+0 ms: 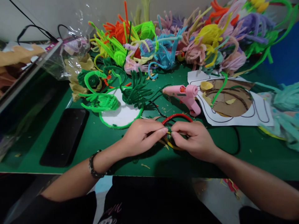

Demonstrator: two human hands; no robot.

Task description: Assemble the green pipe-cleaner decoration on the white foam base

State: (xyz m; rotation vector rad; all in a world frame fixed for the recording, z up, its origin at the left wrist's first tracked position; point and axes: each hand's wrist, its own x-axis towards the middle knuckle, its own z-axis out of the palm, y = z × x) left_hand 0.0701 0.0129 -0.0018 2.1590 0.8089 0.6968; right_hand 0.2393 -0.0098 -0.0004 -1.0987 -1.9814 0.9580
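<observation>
My left hand (142,137) and my right hand (193,138) meet over the green table (98,137), fingertips pinched together on a thin yellow pipe cleaner (171,145) that curls below them. A red hoop-like band (177,116) arches just behind my fingers. My left wrist wears a dark bead bracelet (93,165). What lies under my right palm is hidden.
A pink glue gun (184,95) lies beyond my hands, its black cord running right. A white disc edged in green (121,115) holds green pipe-cleaner shapes. A black phone (64,137) lies left. Paper with brown cardboard (233,99) sits right. Colourful pipe-cleaner flowers (168,43) crowd the back.
</observation>
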